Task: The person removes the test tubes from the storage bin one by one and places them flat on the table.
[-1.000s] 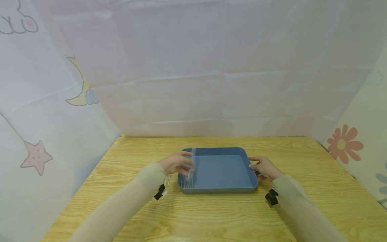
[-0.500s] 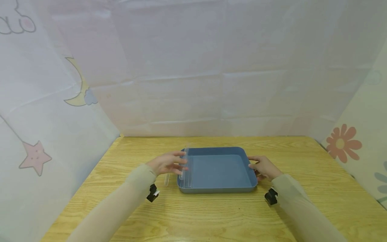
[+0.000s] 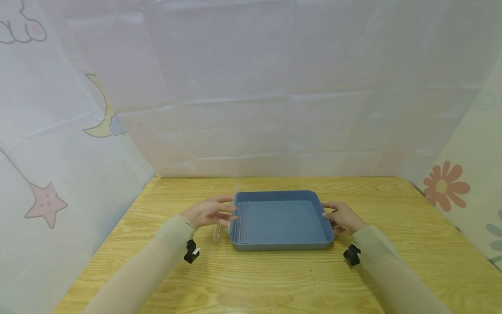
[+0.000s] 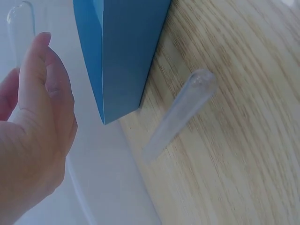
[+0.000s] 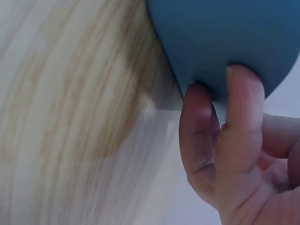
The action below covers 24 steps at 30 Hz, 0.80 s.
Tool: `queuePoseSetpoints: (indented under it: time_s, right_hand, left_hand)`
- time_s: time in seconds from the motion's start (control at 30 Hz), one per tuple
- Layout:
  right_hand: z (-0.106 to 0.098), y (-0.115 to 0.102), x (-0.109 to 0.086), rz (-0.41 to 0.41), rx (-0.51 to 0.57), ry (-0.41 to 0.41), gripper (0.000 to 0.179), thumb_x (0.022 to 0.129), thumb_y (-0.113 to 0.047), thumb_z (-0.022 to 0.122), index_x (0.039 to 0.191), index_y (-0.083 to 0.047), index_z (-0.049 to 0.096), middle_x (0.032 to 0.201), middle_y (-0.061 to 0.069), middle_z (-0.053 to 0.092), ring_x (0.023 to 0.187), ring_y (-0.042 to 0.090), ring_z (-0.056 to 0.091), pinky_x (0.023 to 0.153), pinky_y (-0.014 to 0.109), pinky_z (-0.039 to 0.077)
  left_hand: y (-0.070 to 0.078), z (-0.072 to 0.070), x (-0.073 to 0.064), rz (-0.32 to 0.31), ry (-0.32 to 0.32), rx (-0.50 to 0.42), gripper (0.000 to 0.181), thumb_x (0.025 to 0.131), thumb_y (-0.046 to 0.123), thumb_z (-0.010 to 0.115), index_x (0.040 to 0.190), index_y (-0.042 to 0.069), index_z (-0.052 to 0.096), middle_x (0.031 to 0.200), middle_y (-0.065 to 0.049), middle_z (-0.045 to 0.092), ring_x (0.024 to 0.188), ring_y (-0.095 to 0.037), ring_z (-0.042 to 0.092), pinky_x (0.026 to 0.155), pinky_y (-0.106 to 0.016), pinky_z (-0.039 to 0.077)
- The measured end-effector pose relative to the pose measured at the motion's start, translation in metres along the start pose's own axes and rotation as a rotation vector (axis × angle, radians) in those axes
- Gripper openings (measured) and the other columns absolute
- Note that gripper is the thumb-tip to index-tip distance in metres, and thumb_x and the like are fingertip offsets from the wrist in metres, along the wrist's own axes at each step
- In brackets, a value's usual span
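A clear tube with a rounded end (image 4: 21,28), probably a test tube, is held by my left hand (image 3: 209,212) just above the tray's left rim. Several similar clear tubes (image 3: 245,224) lie side by side along the left inside of the blue-grey rectangular tray (image 3: 290,247). Another clear tube (image 4: 180,115) rests on the table, left of the tray and below my left hand. At the tray's right side, my right hand (image 3: 343,218) grips the wall, with its thumb at the rim. Fingertips of that hand press the outer wall in the right wrist view.
The wood-grain table (image 3: 255,283) extends around the tray on all sides. Behind it hangs a pale cloth backdrop (image 3: 274,109), with printed cloth on the left and right sides.
My left hand has moved left with the tube, from above the tubes in the tray to its left rim. The loose tube on the table shows more clearly. My right hand stays put.
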State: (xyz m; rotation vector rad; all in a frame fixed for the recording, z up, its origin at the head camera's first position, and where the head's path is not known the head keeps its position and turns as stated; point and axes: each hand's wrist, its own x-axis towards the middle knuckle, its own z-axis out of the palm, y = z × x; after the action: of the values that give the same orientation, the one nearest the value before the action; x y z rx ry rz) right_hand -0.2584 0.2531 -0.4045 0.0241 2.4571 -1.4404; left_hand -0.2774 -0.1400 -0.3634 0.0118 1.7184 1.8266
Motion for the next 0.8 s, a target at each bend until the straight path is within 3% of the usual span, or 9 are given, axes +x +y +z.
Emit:
queuePoseSetpoints:
  time_s: [0.23, 0.4, 0.5, 0.63, 0.8]
  right_hand:
    - [0.000, 0.000, 0.000, -0.001, 0.001, -0.003, 0.051, 0.102, -0.003, 0.047, 0.148, 0.009, 0.030, 0.082, 0.013, 0.063, 0.059, 0.017, 0.054, 0.048, 0.029, 0.047]
    - [0.000, 0.000, 0.000, 0.000, 0.007, -0.010, 0.051, 0.102, -0.003, 0.047, 0.148, 0.009, 0.029, 0.083, 0.013, 0.063, 0.060, 0.017, 0.055, 0.048, 0.029, 0.048]
    - [-0.001, 0.000, 0.000, 0.000, 0.009, -0.012, 0.051, 0.102, -0.003, 0.047, 0.148, 0.009, 0.029, 0.083, 0.013, 0.063, 0.060, 0.017, 0.055, 0.048, 0.029, 0.048]
    - [-0.001, 0.000, 0.000, -0.002, 0.015, -0.017, 0.051, 0.102, -0.003, 0.046, 0.148, 0.009, 0.029, 0.083, 0.013, 0.063, 0.060, 0.017, 0.056, 0.048, 0.029, 0.048]
    - [-0.003, 0.000, 0.000, 0.014, 0.035, -0.024, 0.051, 0.102, -0.003, 0.046, 0.148, 0.009, 0.028, 0.088, 0.014, 0.064, 0.063, 0.018, 0.058, 0.049, 0.028, 0.048]
  left_hand:
    - [0.000, -0.006, -0.002, -0.010, 0.015, -0.020, 0.063, 0.099, -0.005, 0.046, 0.154, 0.000, 0.016, 0.145, -0.032, 0.028, 0.090, -0.022, 0.063, 0.065, -0.024, 0.057]
    - [0.000, -0.011, -0.003, -0.015, 0.033, -0.033, 0.062, 0.099, -0.005, 0.048, 0.153, 0.001, 0.020, 0.124, -0.021, 0.045, 0.100, -0.028, 0.061, 0.068, -0.027, 0.058]
    - [-0.001, -0.014, -0.004, -0.015, 0.034, -0.044, 0.062, 0.099, -0.005, 0.047, 0.153, 0.001, 0.019, 0.115, -0.015, 0.047, 0.100, -0.029, 0.061, 0.070, -0.028, 0.058]
    - [-0.002, -0.018, -0.006, -0.010, 0.035, -0.047, 0.062, 0.099, -0.005, 0.047, 0.153, 0.001, 0.019, 0.119, -0.017, 0.045, 0.098, -0.027, 0.061, 0.070, -0.028, 0.058]
    - [-0.005, -0.025, -0.011, 0.000, 0.035, -0.016, 0.061, 0.100, -0.003, 0.047, 0.153, 0.001, 0.018, 0.127, -0.022, 0.041, 0.118, -0.040, 0.052, 0.072, -0.027, 0.058]
